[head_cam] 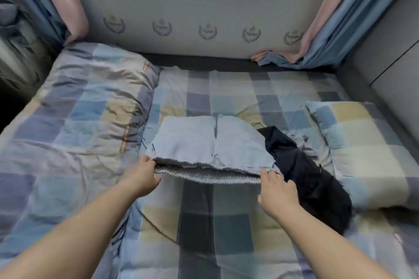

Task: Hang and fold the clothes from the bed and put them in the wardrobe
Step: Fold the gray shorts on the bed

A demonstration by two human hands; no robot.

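Note:
A light blue-grey knit garment (204,142) lies folded flat in the middle of the checked bed (226,222). My left hand (142,176) pinches its near left corner, and my right hand (277,190) grips the near right corner. The near edge is lifted slightly off the sheet. A dark navy garment (310,176) lies crumpled just to the right, partly under the knit piece and beside my right hand.
A folded checked quilt (74,120) covers the bed's left side. A checked pillow (367,149) lies at the right. A padded grey headboard wall (192,11) stands behind, with blue and pink curtains (328,29) at both sides.

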